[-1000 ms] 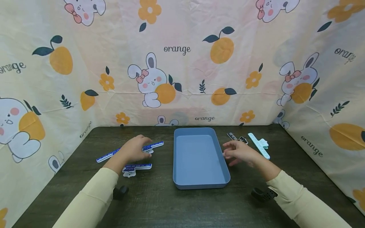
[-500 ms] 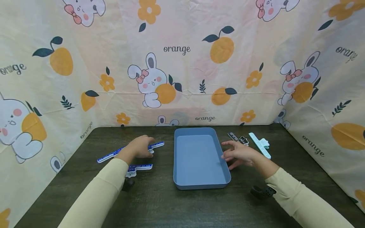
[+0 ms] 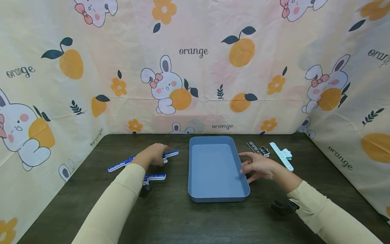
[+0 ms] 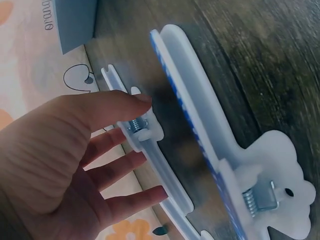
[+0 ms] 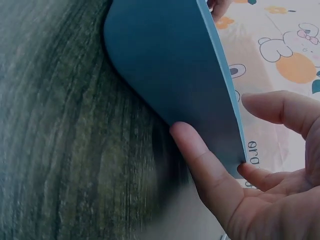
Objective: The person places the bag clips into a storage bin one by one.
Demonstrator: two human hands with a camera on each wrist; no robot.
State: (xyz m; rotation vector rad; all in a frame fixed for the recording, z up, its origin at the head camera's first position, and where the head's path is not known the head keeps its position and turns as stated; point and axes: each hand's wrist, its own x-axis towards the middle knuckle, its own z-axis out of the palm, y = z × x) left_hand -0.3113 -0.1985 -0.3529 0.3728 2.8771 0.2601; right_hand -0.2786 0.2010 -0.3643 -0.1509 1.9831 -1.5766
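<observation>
My left hand (image 3: 153, 154) is over a blue-and-white ruler clip (image 4: 167, 175) lying on the table. Its thumb overlaps the clip's spring handle in the left wrist view, while the other fingers spread along the far side. A second blue clip (image 3: 117, 166) extends out to the left, and a third clip (image 4: 200, 115) lies nearer, partly under the left sleeve in the head view. My right hand (image 3: 259, 166) is at the right wall of a shallow blue tray (image 3: 219, 200), fingers extended; one fingertip is low on the wall, another at the rim.
Behind the right hand lie a black ruler clip (image 3: 256, 148) and a mint-green clip (image 3: 281, 156). A patterned cloth (image 3: 207, 84) hangs along the back and sides of the dark wooden table (image 3: 170, 220). Each wrist carries a black strap device (image 3: 283, 207).
The left hand has shifted slightly right and turned over the clip, its sleeve now covering more of the nearer clip. The right hand has moved closer against the tray's side. The view shifts slightly.
</observation>
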